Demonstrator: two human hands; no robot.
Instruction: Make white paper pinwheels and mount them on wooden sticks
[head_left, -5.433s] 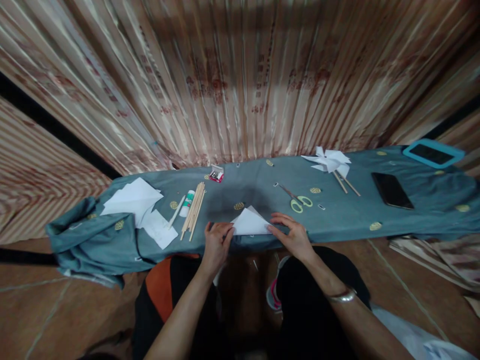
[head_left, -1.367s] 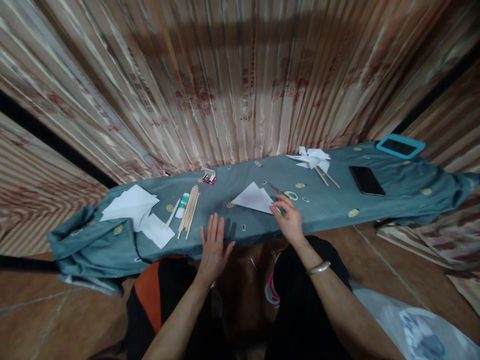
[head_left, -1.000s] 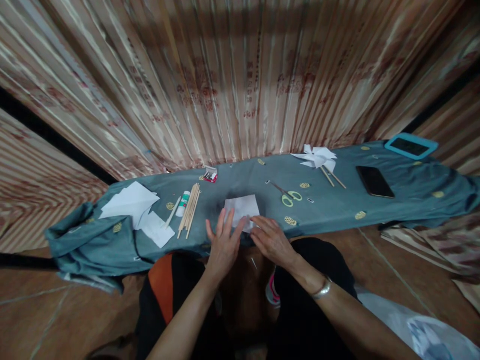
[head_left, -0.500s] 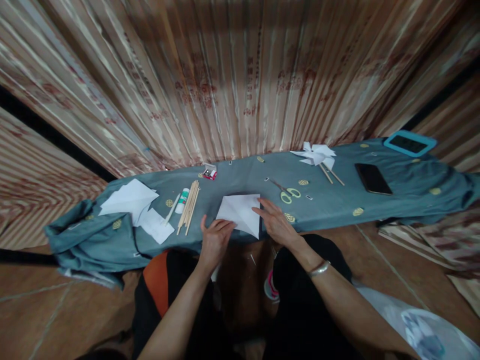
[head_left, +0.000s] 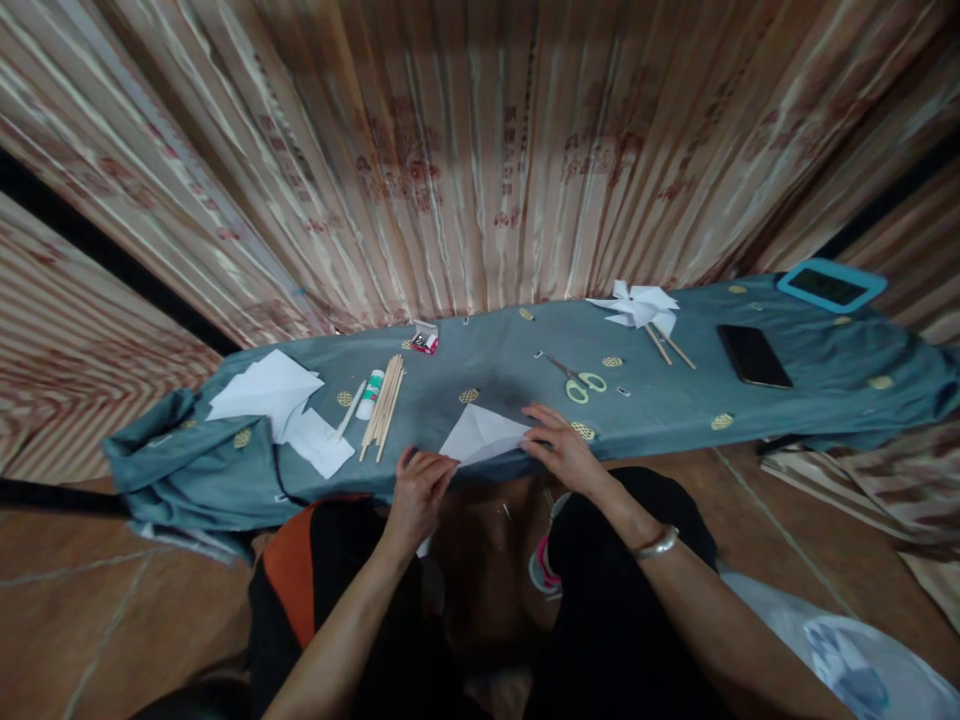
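A folded white paper (head_left: 484, 436), roughly triangular with its peak pointing away from me, lies at the near edge of the cloth-covered table. My left hand (head_left: 420, 490) pinches its left corner between thumb and fingers. At the right corner, my right hand (head_left: 562, 450) holds the paper with its fingertips. To the left are a bundle of wooden sticks (head_left: 383, 410) and a glue stick (head_left: 370, 394). Green-handled scissors (head_left: 576, 381) lie partly open beyond my right hand.
White paper sheets (head_left: 266, 390) and a pale pen-like stick (head_left: 350, 412) lie left. A small red box (head_left: 425, 338) is at the back. White pinwheels (head_left: 641, 305) on sticks, a black phone (head_left: 753, 356) and a blue-framed device (head_left: 832, 285) are right.
The paper has gone from a broad, four-sided shape to a smaller triangular one. Both hands have shifted to its left and right corners, slightly farther apart. The view has shifted slightly.
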